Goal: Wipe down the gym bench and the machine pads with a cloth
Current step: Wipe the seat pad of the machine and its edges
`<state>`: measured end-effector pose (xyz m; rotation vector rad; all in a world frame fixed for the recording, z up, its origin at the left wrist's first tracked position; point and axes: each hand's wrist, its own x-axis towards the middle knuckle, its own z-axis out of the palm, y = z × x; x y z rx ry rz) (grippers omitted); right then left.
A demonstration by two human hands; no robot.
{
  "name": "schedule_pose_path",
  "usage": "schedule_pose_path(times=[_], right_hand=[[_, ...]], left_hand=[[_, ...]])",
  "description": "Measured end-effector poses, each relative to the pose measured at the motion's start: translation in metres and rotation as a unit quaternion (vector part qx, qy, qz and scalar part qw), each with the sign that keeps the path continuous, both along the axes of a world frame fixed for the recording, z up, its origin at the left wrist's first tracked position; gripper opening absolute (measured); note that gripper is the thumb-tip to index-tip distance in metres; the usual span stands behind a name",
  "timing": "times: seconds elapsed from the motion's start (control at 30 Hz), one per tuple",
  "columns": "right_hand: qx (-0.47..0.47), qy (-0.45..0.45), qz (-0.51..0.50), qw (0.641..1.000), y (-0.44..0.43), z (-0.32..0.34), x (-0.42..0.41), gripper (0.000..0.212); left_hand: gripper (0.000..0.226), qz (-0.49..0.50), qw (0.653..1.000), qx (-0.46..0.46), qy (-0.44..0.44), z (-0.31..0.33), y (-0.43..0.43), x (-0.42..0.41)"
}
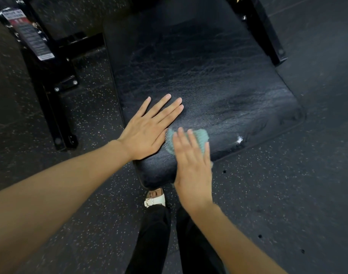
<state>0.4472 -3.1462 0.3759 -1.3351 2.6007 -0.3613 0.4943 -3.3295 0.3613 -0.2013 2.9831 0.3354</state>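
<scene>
- The left hand [147,131] lay flat, palm down, on the near-left part of the black padded counter [208,76]; its fingers were straight and slightly spread, pointing away from the person; it grasped nothing.
- The right hand [192,167] sat just beside the left hand, on its thumb side, at the counter's near edge; its outline was blurred; its fingers were stretched out rather than curled, pressing down on a pale green cloth [198,137]; nothing was pinched or clenched.
- The cloth lay bunched on the counter, mostly under the right hand's fingers; its ribbed weave showed past the fingertips and in the gap between the two hands, where it reached almost to the left hand's thumb side.
- Beyond both hands the counter's upholstery looked creased and carried a faint sheen; to the right of the right hand a small white tear [239,139] showed on the counter's edge.
- To the left of the left hand stood a black steel frame [48,99] bolted together, with a printed label [29,34] farther up it; the text was too small to read.
- Below the hands the speckled rubber floor [287,194] showed, with black trouser legs [149,244] and a white buckled sandal [155,200] just under the counter's near corner.
</scene>
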Motion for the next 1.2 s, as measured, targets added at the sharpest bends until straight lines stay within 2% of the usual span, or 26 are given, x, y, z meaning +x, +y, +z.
schedule_pose_path(times=[0.1,0.2,0.3,0.57,0.77,0.9,0.97,1.1,1.2], right_hand=[[-0.022,-0.013,0.066,0.998,0.012,-0.002,-0.014,0.079],[-0.005,-0.016,0.086,0.996,0.026,0.000,-0.049,0.083],[0.005,-0.027,0.059,0.998,0.036,0.004,-0.086,0.083],[0.028,-0.006,-0.027,0.999,0.060,0.000,-0.181,0.065],[-0.016,0.003,-0.089,0.996,0.047,-0.002,-0.143,0.068],[-0.021,0.006,-0.004,1.000,0.045,-0.006,-0.089,0.084],[-0.021,-0.013,0.043,0.999,0.049,-0.007,-0.081,0.084],[-0.020,-0.034,0.108,0.993,0.062,-0.003,-0.115,0.084],[-0.009,-0.051,0.081,0.995,0.072,0.002,-0.150,0.082]], left_hand=[[0.062,-0.001,1.000,0.003,-0.001,0.002,0.003,-0.001],[0.061,0.004,1.000,0.012,-0.001,0.004,0.017,-0.011],[0.060,0.005,1.000,0.007,-0.001,0.002,0.038,-0.027],[0.059,0.011,1.000,0.001,-0.012,0.004,0.044,-0.034],[0.060,0.019,1.000,-0.008,-0.014,0.002,0.047,-0.039],[0.059,0.019,1.000,-0.008,-0.007,0.002,0.049,-0.042],[0.059,0.018,1.000,-0.006,-0.007,0.002,0.050,-0.044],[0.059,0.019,1.000,-0.008,-0.016,0.004,0.051,-0.047],[0.059,0.019,0.999,-0.006,-0.026,0.004,0.050,-0.049]])
